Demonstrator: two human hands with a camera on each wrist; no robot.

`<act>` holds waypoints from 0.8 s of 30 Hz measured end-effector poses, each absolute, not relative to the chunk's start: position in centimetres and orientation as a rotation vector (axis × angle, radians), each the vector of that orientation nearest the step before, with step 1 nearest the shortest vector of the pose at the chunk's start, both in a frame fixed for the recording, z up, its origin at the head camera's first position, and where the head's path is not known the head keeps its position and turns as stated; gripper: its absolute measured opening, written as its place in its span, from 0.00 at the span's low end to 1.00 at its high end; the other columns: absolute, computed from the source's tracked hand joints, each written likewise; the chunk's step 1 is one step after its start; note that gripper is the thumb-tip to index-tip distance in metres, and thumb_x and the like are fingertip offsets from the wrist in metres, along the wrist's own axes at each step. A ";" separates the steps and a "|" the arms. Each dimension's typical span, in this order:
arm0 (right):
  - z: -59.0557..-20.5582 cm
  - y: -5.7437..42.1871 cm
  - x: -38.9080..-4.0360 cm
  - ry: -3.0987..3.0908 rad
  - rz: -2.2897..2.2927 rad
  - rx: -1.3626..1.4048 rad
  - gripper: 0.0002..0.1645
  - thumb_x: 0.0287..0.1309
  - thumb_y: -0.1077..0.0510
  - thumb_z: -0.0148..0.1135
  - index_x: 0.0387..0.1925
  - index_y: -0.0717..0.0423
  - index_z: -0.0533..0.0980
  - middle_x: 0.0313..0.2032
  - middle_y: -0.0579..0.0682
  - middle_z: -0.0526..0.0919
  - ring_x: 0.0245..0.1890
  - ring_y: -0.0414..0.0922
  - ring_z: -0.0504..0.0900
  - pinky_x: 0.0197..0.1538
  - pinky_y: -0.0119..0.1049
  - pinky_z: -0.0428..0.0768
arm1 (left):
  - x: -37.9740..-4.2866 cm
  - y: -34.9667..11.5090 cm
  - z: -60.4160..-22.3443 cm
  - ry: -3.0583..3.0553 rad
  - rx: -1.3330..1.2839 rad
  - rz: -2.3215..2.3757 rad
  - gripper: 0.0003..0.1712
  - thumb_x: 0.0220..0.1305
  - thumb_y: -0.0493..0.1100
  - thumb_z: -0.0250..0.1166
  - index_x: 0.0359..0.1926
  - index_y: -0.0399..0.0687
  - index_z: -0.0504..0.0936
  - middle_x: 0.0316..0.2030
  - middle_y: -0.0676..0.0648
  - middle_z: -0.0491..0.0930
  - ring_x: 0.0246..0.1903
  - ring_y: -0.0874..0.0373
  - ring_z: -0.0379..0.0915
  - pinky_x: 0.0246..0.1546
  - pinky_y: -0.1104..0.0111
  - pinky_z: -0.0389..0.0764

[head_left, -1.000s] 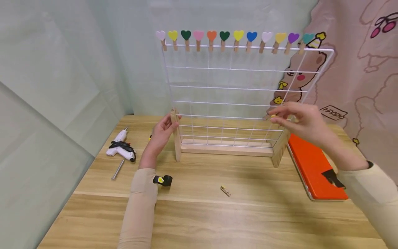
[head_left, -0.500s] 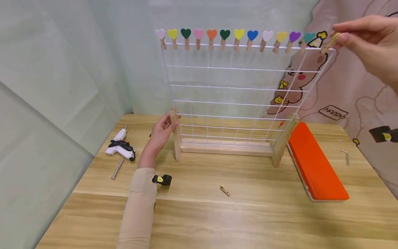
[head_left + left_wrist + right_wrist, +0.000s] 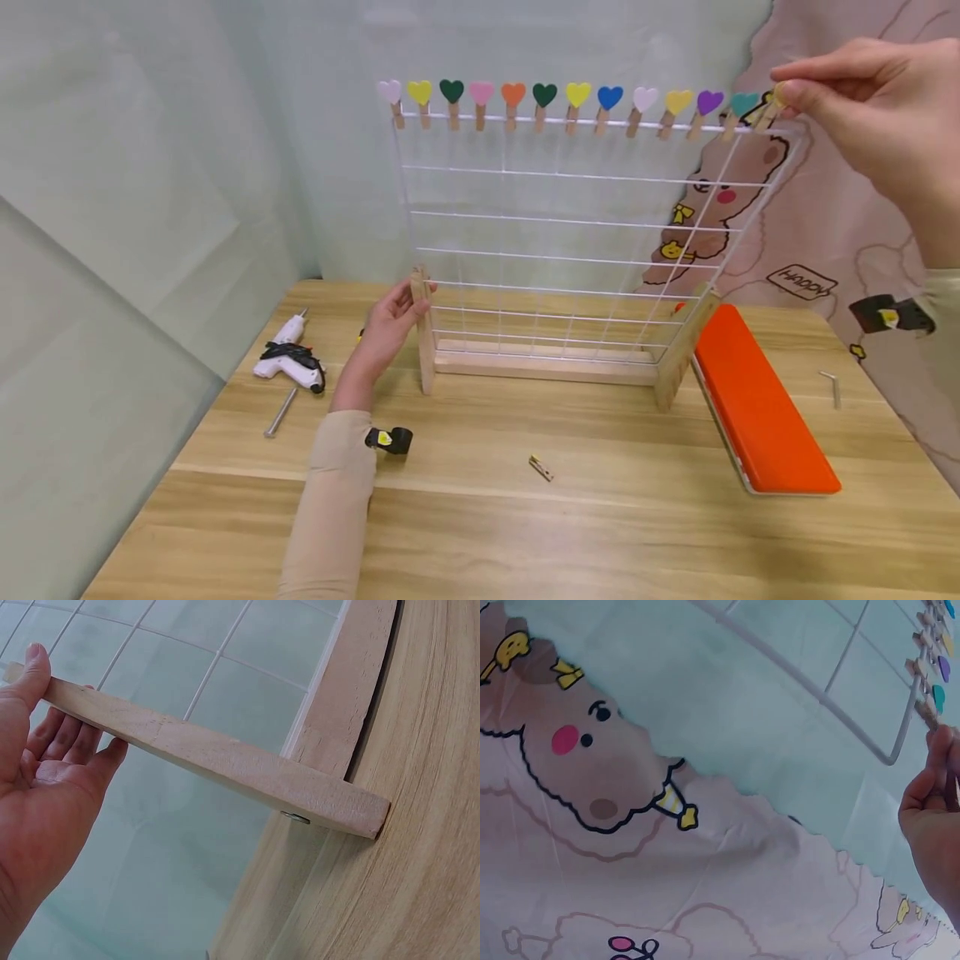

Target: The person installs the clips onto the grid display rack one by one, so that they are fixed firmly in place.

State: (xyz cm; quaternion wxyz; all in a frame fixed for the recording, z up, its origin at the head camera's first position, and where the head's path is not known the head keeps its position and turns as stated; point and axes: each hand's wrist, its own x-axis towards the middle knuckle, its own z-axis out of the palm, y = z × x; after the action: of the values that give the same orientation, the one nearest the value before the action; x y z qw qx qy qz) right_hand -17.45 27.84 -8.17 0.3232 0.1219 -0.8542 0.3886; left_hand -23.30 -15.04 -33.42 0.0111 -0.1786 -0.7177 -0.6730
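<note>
A white wire grid rack stands on a wooden base. Heart-topped clothespins in several colours, such as the blue clothespin, line its top wire. My right hand pinches a yellow-topped clothespin at the right end of that wire, beside the teal-heart clothespin. Whether its jaws grip the wire is unclear. My left hand holds the rack's left wooden upright, thumb on one side and fingers on the other. A single small clothespin lies on the table in front.
On the left of the table lie a white glue gun wrapped in black cord and a metal rod. To the right are a long orange case and a small hex key. A patterned pink curtain hangs behind.
My right hand has lifted the clothespin from the grid's lower right to the top wire's right end, then shifted slightly left toward the teal one. My left hand stays on the upright.
</note>
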 end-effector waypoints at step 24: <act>-8.2 27.8 -17.6 -2.338 1.032 0.377 0.13 0.50 0.62 0.58 0.39 0.60 0.79 0.28 0.36 0.78 0.25 0.31 0.76 0.29 0.12 0.71 | -23.3 -14.9 -33.4 -2.238 -0.569 -2.097 0.29 0.60 0.48 0.53 0.61 0.47 0.60 0.59 0.46 0.63 0.60 0.60 0.54 0.59 0.63 0.58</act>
State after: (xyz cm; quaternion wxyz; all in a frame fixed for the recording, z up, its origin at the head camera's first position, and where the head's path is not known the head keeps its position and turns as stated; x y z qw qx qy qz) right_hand -17.61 27.76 -8.21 0.2756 0.1402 -0.8700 0.3841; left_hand -23.26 -14.94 -33.40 0.0112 -0.1823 -0.7174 -0.6723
